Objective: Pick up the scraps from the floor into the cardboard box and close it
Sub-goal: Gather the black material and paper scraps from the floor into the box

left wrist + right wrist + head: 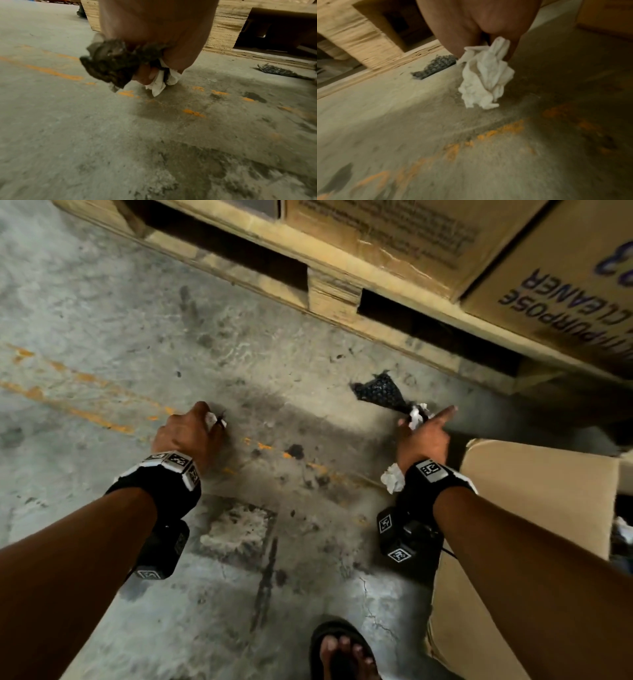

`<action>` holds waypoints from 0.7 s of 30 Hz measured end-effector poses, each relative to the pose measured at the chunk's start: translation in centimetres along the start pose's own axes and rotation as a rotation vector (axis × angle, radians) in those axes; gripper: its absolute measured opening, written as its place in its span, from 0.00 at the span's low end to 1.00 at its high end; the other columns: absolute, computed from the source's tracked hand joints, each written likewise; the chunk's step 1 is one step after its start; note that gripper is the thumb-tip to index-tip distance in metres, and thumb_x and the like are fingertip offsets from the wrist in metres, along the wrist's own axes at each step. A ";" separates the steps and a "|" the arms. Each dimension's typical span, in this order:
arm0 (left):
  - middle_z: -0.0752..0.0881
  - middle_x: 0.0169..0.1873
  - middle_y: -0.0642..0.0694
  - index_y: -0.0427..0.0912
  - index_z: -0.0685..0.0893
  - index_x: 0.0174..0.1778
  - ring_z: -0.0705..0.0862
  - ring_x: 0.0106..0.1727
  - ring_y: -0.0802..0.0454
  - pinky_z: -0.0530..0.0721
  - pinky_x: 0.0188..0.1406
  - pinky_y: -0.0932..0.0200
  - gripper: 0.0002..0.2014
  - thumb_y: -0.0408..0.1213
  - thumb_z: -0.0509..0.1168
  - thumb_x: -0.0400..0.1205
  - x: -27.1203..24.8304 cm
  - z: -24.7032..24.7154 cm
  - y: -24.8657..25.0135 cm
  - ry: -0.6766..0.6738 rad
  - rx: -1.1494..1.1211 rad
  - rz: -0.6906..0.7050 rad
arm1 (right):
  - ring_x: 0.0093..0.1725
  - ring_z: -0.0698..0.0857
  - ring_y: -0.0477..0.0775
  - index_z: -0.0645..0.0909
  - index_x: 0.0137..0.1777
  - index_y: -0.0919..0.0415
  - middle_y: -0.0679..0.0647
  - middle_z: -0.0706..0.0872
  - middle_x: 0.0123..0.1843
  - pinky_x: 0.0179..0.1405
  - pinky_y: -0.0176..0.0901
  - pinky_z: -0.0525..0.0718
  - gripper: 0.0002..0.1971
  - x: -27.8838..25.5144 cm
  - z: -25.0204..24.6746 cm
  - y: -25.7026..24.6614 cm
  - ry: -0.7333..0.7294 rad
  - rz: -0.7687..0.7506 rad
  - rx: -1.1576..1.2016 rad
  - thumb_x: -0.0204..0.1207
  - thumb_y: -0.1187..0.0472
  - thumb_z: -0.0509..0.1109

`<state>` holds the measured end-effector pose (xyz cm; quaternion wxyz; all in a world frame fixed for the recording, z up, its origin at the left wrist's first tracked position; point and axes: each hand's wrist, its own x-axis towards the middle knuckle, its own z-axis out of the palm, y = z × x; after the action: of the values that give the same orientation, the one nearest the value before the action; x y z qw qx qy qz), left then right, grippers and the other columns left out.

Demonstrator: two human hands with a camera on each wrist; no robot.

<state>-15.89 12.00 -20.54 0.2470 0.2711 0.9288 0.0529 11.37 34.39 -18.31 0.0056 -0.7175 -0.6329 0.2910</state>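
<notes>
My left hand (191,433) hangs just above the concrete floor and grips a dark crumpled scrap (111,65) together with a white paper scrap (161,81). My right hand (424,436) holds a crumpled white paper wad (484,81), with the index finger stretched out. A black bubble-wrap scrap (376,392) lies on the floor and its near end meets those fingers; I cannot tell whether they grip it. Another white wad (393,478) shows beside my right wrist. The cardboard box (534,508) stands at the right under my forearm, a flap raised.
A wooden pallet (335,289) loaded with printed cartons (565,285) runs across the back, close behind the bubble wrap. My foot in a black sandal (342,652) stands at the bottom centre. Worn orange paint marks (102,419) cross the floor.
</notes>
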 end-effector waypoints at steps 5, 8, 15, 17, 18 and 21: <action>0.87 0.48 0.31 0.49 0.77 0.54 0.85 0.48 0.27 0.77 0.38 0.49 0.15 0.57 0.59 0.82 -0.3 -0.1 -0.6 -0.007 0.003 0.022 | 0.70 0.80 0.72 0.76 0.71 0.68 0.73 0.81 0.69 0.66 0.57 0.77 0.23 1.1 0.1 0.6 -0.010 0.007 -0.062 0.86 0.51 0.63; 0.87 0.46 0.33 0.49 0.80 0.53 0.86 0.47 0.28 0.76 0.37 0.51 0.15 0.56 0.61 0.82 -0.9 -0.3 -0.3 0.003 -0.023 0.038 | 0.63 0.84 0.71 0.81 0.65 0.69 0.72 0.84 0.64 0.60 0.55 0.81 0.21 0.9 -0.6 -0.1 0.039 -0.187 -0.194 0.84 0.51 0.66; 0.88 0.47 0.34 0.48 0.81 0.53 0.86 0.48 0.30 0.79 0.40 0.48 0.13 0.53 0.63 0.82 -1.1 0.1 -0.4 0.022 -0.083 0.027 | 0.56 0.87 0.71 0.76 0.66 0.63 0.69 0.86 0.60 0.49 0.49 0.83 0.14 1.4 1.7 -3.0 -0.078 -0.457 -0.218 0.83 0.60 0.67; 0.89 0.47 0.37 0.49 0.84 0.51 0.87 0.51 0.33 0.83 0.44 0.49 0.13 0.54 0.66 0.79 -1.2 -0.3 -0.8 -0.024 -0.138 0.019 | 0.51 0.88 0.70 0.77 0.61 0.63 0.68 0.88 0.52 0.43 0.47 0.79 0.10 0.8 2.0 -3.0 -0.053 -0.425 -0.246 0.80 0.67 0.67; 0.90 0.45 0.39 0.49 0.85 0.49 0.87 0.51 0.35 0.85 0.47 0.49 0.14 0.54 0.67 0.77 -1.9 -0.7 -1.3 -0.054 -0.169 0.011 | 0.50 0.88 0.70 0.77 0.59 0.63 0.68 0.88 0.50 0.42 0.46 0.78 0.10 0.0 2.0 -2.9 -0.047 -0.416 -0.260 0.79 0.69 0.67; 0.91 0.39 0.42 0.49 0.85 0.42 0.88 0.48 0.38 0.86 0.47 0.49 0.13 0.55 0.68 0.72 -5.7 -1.6 -2.6 -0.109 -0.219 0.000 | 0.50 0.87 0.72 0.78 0.57 0.64 0.71 0.88 0.50 0.44 0.48 0.79 0.09 -3.6 1.1 -2.0 -0.088 -0.446 -0.245 0.78 0.66 0.68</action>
<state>-13.70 6.83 -17.28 0.3251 0.2449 0.9027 0.1395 8.96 31.14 -16.95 -0.0450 -0.5422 -0.8055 0.2350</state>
